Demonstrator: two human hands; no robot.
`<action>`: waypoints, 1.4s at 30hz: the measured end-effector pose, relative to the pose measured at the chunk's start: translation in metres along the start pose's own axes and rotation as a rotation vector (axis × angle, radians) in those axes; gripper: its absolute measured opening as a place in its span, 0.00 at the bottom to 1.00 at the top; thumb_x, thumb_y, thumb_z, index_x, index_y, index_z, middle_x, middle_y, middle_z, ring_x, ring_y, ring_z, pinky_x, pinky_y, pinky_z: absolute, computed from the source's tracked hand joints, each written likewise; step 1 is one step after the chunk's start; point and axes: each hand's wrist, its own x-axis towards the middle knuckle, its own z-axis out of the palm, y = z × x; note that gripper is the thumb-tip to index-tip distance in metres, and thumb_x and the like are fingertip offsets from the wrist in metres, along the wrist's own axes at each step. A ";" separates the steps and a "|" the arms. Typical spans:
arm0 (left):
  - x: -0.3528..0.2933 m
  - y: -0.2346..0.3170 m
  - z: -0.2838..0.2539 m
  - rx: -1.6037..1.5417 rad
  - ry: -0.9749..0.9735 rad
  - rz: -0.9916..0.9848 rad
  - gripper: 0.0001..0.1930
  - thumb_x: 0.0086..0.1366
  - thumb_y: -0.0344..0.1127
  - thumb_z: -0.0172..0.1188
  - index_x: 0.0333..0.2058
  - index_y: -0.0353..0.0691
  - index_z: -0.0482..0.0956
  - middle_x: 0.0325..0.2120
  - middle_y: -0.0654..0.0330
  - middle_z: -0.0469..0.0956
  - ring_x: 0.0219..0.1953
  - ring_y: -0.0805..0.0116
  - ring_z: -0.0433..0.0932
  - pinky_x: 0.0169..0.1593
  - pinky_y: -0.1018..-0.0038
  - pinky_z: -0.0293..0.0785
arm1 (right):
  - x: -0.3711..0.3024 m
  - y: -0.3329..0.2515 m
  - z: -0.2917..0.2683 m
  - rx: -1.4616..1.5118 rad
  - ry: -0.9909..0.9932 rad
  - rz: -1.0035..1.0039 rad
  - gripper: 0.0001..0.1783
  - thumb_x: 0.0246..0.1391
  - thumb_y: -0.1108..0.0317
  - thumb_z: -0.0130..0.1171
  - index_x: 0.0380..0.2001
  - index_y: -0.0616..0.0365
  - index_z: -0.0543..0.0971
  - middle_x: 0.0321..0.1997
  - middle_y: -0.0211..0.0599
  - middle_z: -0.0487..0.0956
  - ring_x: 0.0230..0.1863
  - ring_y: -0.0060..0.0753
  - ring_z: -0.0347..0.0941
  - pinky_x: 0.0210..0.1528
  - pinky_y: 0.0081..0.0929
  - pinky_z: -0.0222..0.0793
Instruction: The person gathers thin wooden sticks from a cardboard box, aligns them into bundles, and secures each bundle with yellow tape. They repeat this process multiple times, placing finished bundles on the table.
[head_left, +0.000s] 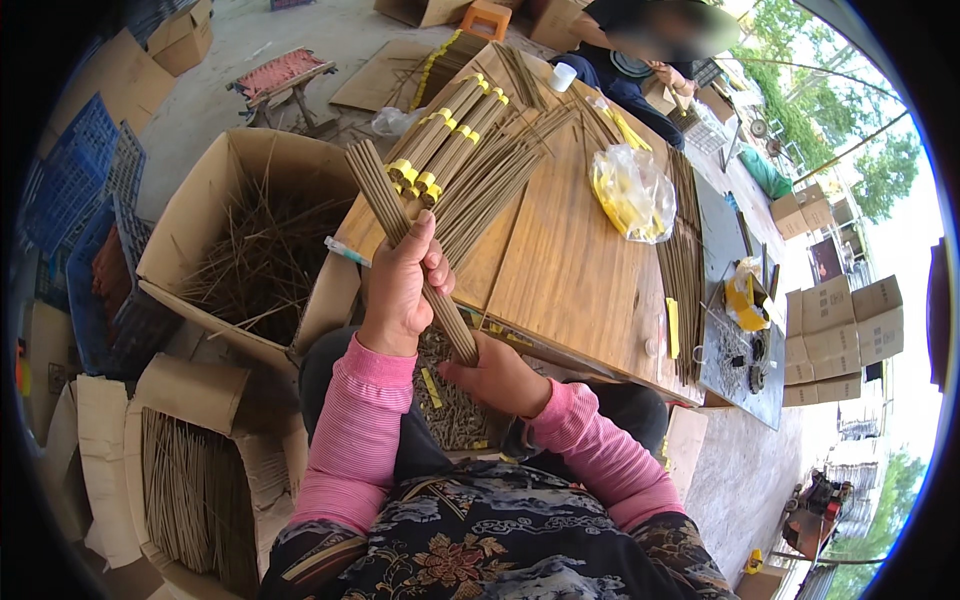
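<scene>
Bundle of thin brown sticks [384,203] slants in front of the wooden surface [580,285], the left hand [398,290] wrapped around its middle and the right hand [495,375] gripping its lower end. Other bundles [440,142] with yellow bands lie on the surface. Stacked cartons [830,325] at the right carry dark printing, too small to read.

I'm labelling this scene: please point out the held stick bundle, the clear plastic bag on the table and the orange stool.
Stick bundle [382,190], head view: its upper stretch.
Clear plastic bag [648,195], head view: middle of its side.
Orange stool [489,12], head view: its seat.
</scene>
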 end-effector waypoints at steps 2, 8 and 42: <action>0.000 0.000 -0.002 -0.029 -0.098 -0.028 0.19 0.59 0.47 0.54 0.14 0.47 0.62 0.10 0.71 0.59 0.10 0.81 0.57 0.15 0.82 0.55 | -0.003 -0.003 -0.005 0.168 -0.155 0.035 0.13 0.49 0.62 0.57 0.25 0.58 0.66 0.14 0.28 0.67 0.12 0.17 0.64 0.15 0.18 0.60; 0.003 -0.003 -0.004 -0.056 -0.081 -0.018 0.16 0.59 0.45 0.55 0.17 0.46 0.64 0.11 0.70 0.62 0.11 0.81 0.60 0.16 0.82 0.58 | -0.002 0.005 0.004 -0.231 0.157 -0.174 0.14 0.49 0.62 0.56 0.25 0.61 0.66 0.15 0.41 0.70 0.15 0.36 0.69 0.17 0.30 0.64; 0.004 0.012 -0.012 -0.026 0.026 0.009 0.15 0.56 0.48 0.58 0.22 0.47 0.66 0.13 0.70 0.63 0.12 0.80 0.61 0.17 0.83 0.58 | 0.088 0.040 -0.062 -0.908 0.745 0.076 0.18 0.51 0.55 0.48 0.27 0.62 0.72 0.28 0.49 0.76 0.31 0.49 0.73 0.35 0.40 0.69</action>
